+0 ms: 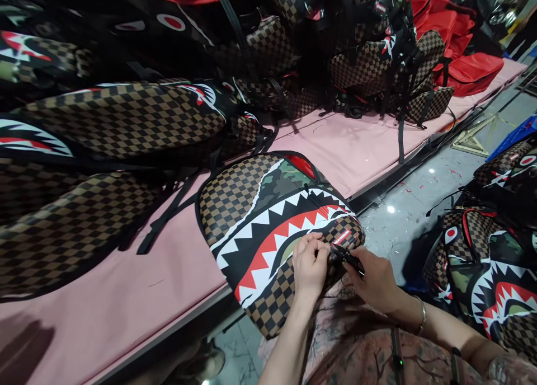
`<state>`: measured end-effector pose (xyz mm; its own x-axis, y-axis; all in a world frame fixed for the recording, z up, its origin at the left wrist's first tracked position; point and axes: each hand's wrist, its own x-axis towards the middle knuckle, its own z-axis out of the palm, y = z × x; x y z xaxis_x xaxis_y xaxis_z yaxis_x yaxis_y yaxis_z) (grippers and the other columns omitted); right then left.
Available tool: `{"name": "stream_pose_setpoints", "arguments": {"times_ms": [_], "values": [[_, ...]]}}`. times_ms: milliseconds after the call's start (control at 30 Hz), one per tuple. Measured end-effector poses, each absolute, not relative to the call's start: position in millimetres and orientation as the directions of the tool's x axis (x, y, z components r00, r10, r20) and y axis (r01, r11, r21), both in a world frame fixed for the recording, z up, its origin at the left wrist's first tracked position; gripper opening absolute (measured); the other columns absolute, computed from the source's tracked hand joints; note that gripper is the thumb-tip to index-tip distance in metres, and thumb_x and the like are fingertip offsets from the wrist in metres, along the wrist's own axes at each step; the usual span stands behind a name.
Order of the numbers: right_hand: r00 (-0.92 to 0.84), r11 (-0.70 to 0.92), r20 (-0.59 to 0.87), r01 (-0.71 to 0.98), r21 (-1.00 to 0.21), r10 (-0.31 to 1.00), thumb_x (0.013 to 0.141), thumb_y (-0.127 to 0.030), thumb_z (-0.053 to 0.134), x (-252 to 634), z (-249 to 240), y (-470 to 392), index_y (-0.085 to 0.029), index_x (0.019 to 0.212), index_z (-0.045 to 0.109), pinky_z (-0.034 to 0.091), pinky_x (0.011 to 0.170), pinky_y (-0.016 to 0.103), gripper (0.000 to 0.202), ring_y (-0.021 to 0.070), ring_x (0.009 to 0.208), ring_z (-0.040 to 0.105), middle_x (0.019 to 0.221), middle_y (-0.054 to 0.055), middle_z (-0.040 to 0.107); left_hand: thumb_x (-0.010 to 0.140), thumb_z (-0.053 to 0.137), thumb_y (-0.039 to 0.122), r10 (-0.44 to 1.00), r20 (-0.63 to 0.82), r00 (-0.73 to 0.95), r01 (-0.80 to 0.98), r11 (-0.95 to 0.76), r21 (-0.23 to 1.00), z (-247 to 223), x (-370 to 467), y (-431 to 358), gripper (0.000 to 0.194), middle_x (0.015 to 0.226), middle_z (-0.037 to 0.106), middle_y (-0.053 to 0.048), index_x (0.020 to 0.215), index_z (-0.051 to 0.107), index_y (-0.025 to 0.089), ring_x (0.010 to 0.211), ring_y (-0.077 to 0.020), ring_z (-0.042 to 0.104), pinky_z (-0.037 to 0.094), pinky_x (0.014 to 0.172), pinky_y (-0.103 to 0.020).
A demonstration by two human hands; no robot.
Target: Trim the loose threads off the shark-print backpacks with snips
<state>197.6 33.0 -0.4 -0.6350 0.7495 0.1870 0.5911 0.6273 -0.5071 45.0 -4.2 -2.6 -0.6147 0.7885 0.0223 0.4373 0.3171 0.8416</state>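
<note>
A backpack panel with brown checks, camouflage and a red-and-white shark mouth [268, 222] lies across the front edge of the pink table, its lower part overhanging. My left hand [310, 262] is closed in a pinch on the panel's lower right, beside a small red label [342, 237]; what its fingertips hold is too small to name. My right hand [371, 278] is wrapped round a small black tool [347, 258], whose tip points at the panel near my left fingertips.
The pink table [335, 144] runs from lower left to upper right. Checkered bags [126, 116] are piled along its back and left, with black straps hanging. Red bags [472, 74] lie at the far end. More shark-mouth bags [499, 278] stand at the right.
</note>
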Motion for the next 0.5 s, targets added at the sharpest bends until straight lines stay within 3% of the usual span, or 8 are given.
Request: {"name": "stream_pose_setpoints", "arguments": {"times_ms": [167,267,333,400,467,500], "values": [[-0.624,0.607,0.198,0.556,-0.568,0.756,0.087,-0.026,0.043,186,-1,37,-0.018,0.090,0.052,0.039,0.057,0.024,0.013,0.0171,0.069,0.062,0.079,0.004,0.065,0.076,0.046,0.025,0.769,0.089,-0.633,0.481,0.301,0.823,-2,50,-5,0.022,0.096,0.060,-0.006,0.056,0.054,0.020,0.093,-0.0228,0.052,0.039,0.084,-0.041],[-0.606,0.540,0.196,0.460,-0.705,0.771,0.086,-0.029,0.046,191,3,45,-0.018,0.088,0.055,0.040,0.056,0.023,0.014,0.0146,0.064,0.059,0.073,0.002,0.063,0.078,0.047,0.026,0.753,0.138,-0.643,0.476,0.252,0.843,7,53,-11,0.021,0.098,0.059,-0.006,0.060,0.054,0.020,0.094,-0.0219,0.052,0.039,0.086,-0.041],[-0.554,0.431,0.171,0.382,-0.817,0.815,0.084,-0.032,0.049,200,3,55,-0.019,0.086,0.056,0.040,0.055,0.022,0.015,0.0130,0.061,0.057,0.071,0.001,0.062,0.081,0.047,0.028,0.835,0.154,-0.528,0.468,0.135,0.873,20,55,-15,0.023,0.095,0.059,-0.006,0.061,0.055,0.019,0.092,-0.0207,0.053,0.042,0.085,-0.038],[-0.444,0.281,0.123,0.309,-0.909,0.887,0.082,-0.035,0.052,211,-2,67,-0.019,0.084,0.055,0.039,0.052,0.022,0.017,0.0116,0.056,0.053,0.065,-0.002,0.058,0.082,0.047,0.027,0.948,0.161,-0.273,0.451,-0.022,0.892,32,57,-18,0.022,0.098,0.059,-0.007,0.066,0.059,0.020,0.093,-0.0196,0.054,0.044,0.084,-0.035],[-0.329,0.118,0.039,0.223,-0.968,0.943,0.082,-0.039,0.051,221,-12,79,-0.019,0.085,0.052,0.038,0.050,0.022,0.020,0.0104,0.051,0.048,0.058,-0.005,0.052,0.081,0.050,0.025,0.984,0.161,-0.080,0.467,-0.105,0.878,37,59,-15,0.016,0.111,0.055,-0.008,0.088,0.064,0.022,0.100,-0.0200,0.052,0.044,0.086,-0.033],[-0.292,0.045,-0.008,0.175,-0.984,0.956,0.083,-0.040,0.050,223,-18,84,-0.019,0.086,0.050,0.037,0.049,0.022,0.022,0.0099,0.049,0.045,0.057,-0.006,0.049,0.080,0.050,0.023,0.984,0.162,-0.078,0.500,-0.102,0.860,37,60,-11,0.024,0.116,0.053,-0.009,0.102,0.061,0.023,0.102,-0.0199,0.052,0.045,0.085,-0.032]]}}
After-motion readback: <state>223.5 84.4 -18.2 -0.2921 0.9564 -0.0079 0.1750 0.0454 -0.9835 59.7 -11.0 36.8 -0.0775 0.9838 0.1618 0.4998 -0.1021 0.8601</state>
